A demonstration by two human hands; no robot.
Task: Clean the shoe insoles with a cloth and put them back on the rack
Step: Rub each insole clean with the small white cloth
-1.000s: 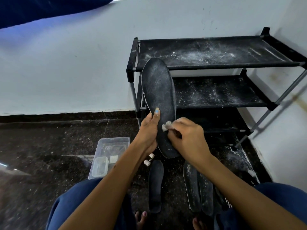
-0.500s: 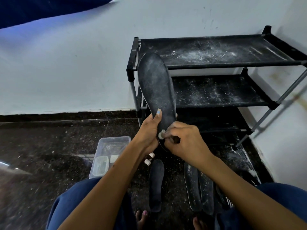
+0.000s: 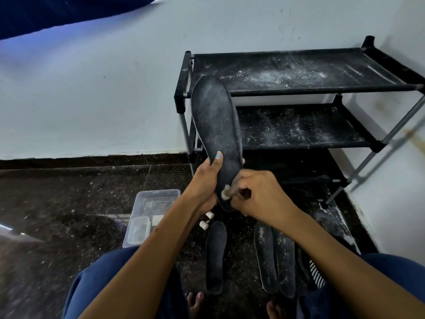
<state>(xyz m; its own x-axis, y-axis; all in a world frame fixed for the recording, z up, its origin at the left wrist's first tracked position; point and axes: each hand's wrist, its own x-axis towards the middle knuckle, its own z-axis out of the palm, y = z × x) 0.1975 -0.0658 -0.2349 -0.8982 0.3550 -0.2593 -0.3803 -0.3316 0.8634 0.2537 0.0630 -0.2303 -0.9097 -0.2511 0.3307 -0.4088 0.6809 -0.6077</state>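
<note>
Since a second ago the right hand (image 3: pixel 257 194) has slid down the insole (image 3: pixel 217 134), from its middle toward the near, heel end, and the white cloth (image 3: pixel 225 192) has gone with it. The insole has stayed upright in front of the rack (image 3: pixel 299 88).

The left hand (image 3: pixel 205 180) grasps the insole by its lower left edge, the thumb laid flat on the dark face and the fingers wrapped behind. The right hand is clenched round the small wad of cloth, pinching it against the insole near the heel. The insole stands nearly upright, toe end far and high, overlapping the left post of the rack; its face is dusted with pale specks.

The rack stands against the white wall at the right, and its two upper shelves are streaked with white powder. On the dark floor near the person lie more insoles: a single one (image 3: pixel 215 256) in the middle and a pair (image 3: pixel 274 259) just to its right, side by side. A clear plastic box (image 3: pixel 158 196) sits on the floor to the left, with a smaller tub (image 3: pixel 139 230) inside it. Two small white pieces (image 3: pixel 206 221) lie just beneath the left wrist.
</note>
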